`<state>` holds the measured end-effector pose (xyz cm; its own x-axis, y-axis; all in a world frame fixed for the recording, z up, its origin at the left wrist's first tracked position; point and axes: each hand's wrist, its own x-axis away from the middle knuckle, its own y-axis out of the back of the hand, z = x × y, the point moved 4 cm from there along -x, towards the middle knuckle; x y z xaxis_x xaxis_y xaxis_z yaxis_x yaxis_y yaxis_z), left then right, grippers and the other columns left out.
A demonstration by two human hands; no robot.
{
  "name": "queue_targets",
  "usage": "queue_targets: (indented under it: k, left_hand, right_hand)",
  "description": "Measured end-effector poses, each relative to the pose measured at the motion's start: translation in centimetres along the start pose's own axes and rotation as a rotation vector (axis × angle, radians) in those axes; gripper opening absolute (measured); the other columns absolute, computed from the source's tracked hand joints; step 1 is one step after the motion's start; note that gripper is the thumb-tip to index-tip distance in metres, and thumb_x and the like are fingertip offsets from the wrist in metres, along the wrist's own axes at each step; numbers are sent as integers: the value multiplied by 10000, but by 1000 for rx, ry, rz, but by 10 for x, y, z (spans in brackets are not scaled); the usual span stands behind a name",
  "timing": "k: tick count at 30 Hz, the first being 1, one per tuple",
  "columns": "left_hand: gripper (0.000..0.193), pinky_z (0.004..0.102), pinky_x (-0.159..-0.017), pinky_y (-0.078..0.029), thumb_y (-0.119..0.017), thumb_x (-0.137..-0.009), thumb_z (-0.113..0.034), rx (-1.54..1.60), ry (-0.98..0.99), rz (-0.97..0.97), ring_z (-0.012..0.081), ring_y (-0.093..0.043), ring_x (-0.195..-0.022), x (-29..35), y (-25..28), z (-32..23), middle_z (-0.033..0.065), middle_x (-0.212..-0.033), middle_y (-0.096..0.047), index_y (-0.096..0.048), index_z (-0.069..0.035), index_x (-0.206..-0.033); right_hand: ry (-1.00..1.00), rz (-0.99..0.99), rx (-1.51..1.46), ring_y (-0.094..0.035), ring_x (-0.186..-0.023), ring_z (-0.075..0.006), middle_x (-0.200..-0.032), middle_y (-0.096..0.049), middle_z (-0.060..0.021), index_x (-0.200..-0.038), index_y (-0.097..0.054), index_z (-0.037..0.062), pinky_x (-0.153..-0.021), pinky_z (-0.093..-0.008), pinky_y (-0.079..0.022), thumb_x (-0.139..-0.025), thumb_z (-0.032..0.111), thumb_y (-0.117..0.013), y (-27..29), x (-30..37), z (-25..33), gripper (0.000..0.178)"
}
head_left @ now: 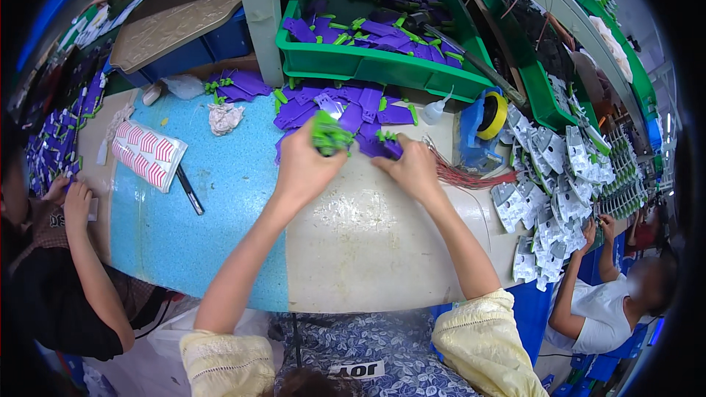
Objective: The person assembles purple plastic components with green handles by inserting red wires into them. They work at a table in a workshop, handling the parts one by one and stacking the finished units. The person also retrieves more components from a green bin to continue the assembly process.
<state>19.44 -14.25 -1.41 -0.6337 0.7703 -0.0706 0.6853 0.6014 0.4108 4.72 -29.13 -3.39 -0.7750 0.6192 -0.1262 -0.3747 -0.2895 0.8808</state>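
Note:
My left hand is closed around a bunch of purple plastic parts with bright green ends; the green ends are smeared by motion. To its right, my right hand has its fingers closed on a purple part with green tips, low over the table. Just beyond both hands lies a loose pile of the same purple and green parts. How many pieces the left hand holds I cannot tell.
A green bin of purple parts stands behind the pile. At right are red wires, a blue tape dispenser and stacked grey parts. A striped packet and black marker lie left. People work on both sides.

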Motion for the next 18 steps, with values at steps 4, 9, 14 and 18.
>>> queue_targets:
  k: [4, 9, 14, 18]
  left_hand:
    - [299, 411, -942, -550, -595, -888, 27, 977, 276, -74, 309, -695, -1069, 34, -1, 14, 148, -1073, -703, -611, 70, -1183]
    - [367, 415, -936, -557, -624, -923, -3, 1211, 377, 17, 331, -638, -1188, 66, -23, 7, 196, -1208, -654, -530, 31, -1276]
    - [417, 379, -917, -567, -629, -947, -48, 1100, 339, 174, 294, -634, -1203, 71, -31, -4, 214, -1289, -632, -487, 29, -1331]
    - [383, 342, -928, -560, -596, -1011, -147, 1089, 315, 111, 248, -666, -1125, 74, -51, -13, 222, -1306, -630, -495, 44, -1327]
  right_hand:
    - [-51, 30, -367, -639, -646, -230, -725, -674, -134, -958, -690, -18, -624, -382, -508, -765, 311, -852, -12, 16, 31, 415]
    - [-49, 342, -783, -505, -674, -63, -765, -610, 15, -1094, -691, -15, -611, -281, -447, -762, 257, -887, 10, 54, 68, 472]
    - [443, -143, -238, -659, -629, -239, -806, -687, -104, -956, -652, 11, -565, -338, -500, -706, 85, -837, 36, 59, 30, 319]
    - [312, -30, -467, -706, -679, -291, -770, -689, -138, -895, -650, 14, -578, -358, -530, -730, 116, -851, 54, 62, 47, 280]
